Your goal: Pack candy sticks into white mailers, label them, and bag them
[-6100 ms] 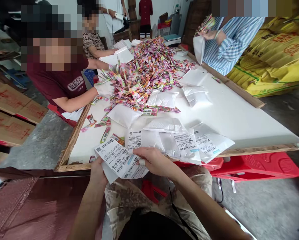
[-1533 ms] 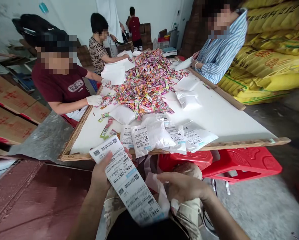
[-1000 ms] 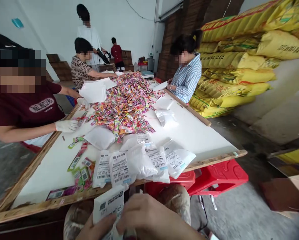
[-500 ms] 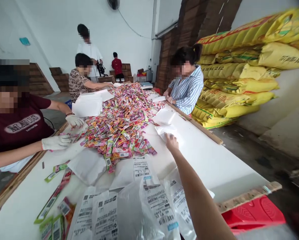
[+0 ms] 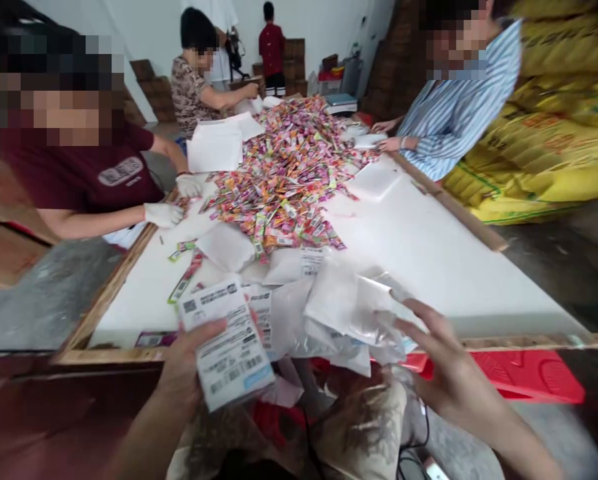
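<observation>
My left hand point(image 5: 189, 363) grips a flat packet point(image 5: 231, 347) with a printed barcode label facing up, thumb across its front. Fingers spread and slightly blurred, my right hand point(image 5: 436, 353) is at the right edge of a white plastic bag point(image 5: 336, 293); whether the fingertips touch it I cannot tell. That bag lies on top of other clear and labelled bags point(image 5: 291, 310) heaped at the table's near edge. Just beyond them, a plain white bag point(image 5: 226, 247) rests against a large heap of small colourful sachets point(image 5: 289, 180).
The white table point(image 5: 429, 267) has a wooden rim point(image 5: 103, 293). Co-workers sit along both sides, one in white gloves point(image 5: 163, 213). White sheets or bags point(image 5: 216, 150) are stacked at far left. A red stool point(image 5: 529, 377) stands under the right corner; yellow sacks point(image 5: 529, 153) are piled beyond.
My right hand has come back from the far right with a white bag, now atop the near heap. My left hand has entered view holding a labelled packet. The view has tilted down.
</observation>
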`<action>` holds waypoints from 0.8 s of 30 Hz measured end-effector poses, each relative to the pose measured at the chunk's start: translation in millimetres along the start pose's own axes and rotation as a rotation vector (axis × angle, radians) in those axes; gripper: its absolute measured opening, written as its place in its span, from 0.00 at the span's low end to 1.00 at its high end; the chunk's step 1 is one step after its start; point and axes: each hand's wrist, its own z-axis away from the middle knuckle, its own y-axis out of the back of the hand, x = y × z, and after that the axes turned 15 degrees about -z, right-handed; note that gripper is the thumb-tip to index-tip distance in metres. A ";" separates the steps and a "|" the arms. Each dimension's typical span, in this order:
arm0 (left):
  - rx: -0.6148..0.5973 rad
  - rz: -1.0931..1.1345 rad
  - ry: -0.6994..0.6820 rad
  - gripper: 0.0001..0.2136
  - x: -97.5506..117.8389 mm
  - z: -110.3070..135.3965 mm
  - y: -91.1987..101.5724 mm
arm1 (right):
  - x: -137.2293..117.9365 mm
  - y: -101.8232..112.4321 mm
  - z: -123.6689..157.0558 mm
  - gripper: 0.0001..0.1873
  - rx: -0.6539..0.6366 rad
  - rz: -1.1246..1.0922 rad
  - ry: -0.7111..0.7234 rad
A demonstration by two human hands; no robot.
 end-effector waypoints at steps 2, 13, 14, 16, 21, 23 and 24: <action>-0.082 0.065 -0.046 0.16 0.3 12.9 -7.9 | -26.6 -25.7 -9.0 0.30 0.027 -0.145 -0.008; 0.130 -0.179 -0.361 0.17 -44.4 37.8 35.5 | -100.2 -104.0 -13.8 0.14 -0.069 -0.603 0.224; 0.097 -0.201 -0.339 0.16 -48.7 36.2 36.7 | -102.5 -100.8 -10.7 0.14 -0.068 -0.575 0.243; 0.032 -0.234 -0.293 0.16 -56.4 34.6 35.1 | -108.5 -97.3 -4.1 0.16 -0.037 -0.495 0.271; -0.002 -0.262 -0.143 0.15 -64.8 35.1 28.9 | -132.3 -63.1 8.2 0.14 0.125 -0.339 0.340; 0.039 -0.233 -0.141 0.14 -64.9 31.4 32.7 | -134.3 -25.4 1.5 0.10 0.408 -0.395 0.341; 0.054 -0.211 -0.148 0.14 -64.8 28.5 36.2 | -129.2 -5.1 -6.9 0.07 0.647 -0.409 0.312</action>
